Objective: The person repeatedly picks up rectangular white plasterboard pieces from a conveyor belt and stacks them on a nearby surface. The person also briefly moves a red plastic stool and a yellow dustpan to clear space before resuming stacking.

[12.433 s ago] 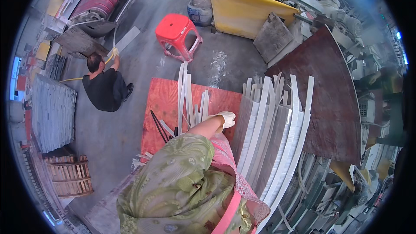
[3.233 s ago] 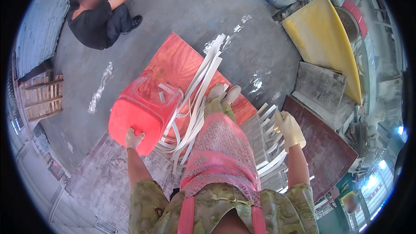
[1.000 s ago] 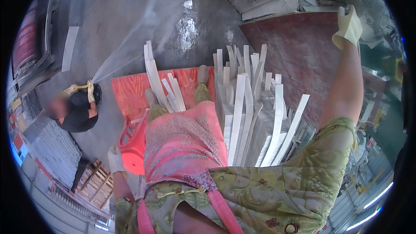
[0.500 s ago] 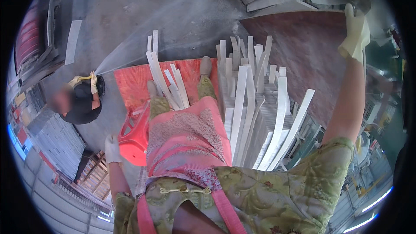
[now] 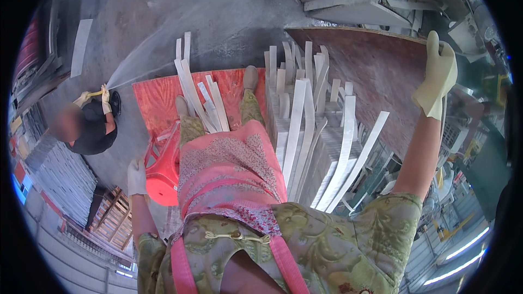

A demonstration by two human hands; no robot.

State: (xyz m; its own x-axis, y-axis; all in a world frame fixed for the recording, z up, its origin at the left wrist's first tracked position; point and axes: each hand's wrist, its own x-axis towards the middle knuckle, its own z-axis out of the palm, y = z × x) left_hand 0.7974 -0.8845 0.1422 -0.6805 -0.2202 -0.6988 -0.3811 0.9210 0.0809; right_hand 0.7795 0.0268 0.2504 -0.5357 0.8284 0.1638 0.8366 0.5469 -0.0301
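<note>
My right hand [image 5: 437, 73], in a pale rubber glove, reaches far out to the right and closes on the corner of a large reddish-brown board [image 5: 376, 68]. The board's upper edge runs leftward from this hand. My left hand [image 5: 137, 177], in a whitish glove, is low at my left side, right beside a red plastic stool [image 5: 162, 185]. Its fingers are too small and foreshortened to read, and I cannot tell whether it touches the stool. Pale flat strips [image 5: 297, 125] stand among stacked grey pieces between my legs and the board.
Thin strips [image 5: 190, 84] lean over a red sheet [image 5: 150, 100] under my feet. At the left a co-worker [image 5: 98, 130] in gloves sprays from a yellow-ended nozzle [image 5: 95, 93] across the grey floor. Large grey slabs [image 5: 354, 8] lie beyond the board. Pallets [image 5: 111, 212] stand at lower left.
The board's upper edge has come lower in the picture on the right, together with my right hand. My whole view has shifted slightly. The co-worker still sprays.
</note>
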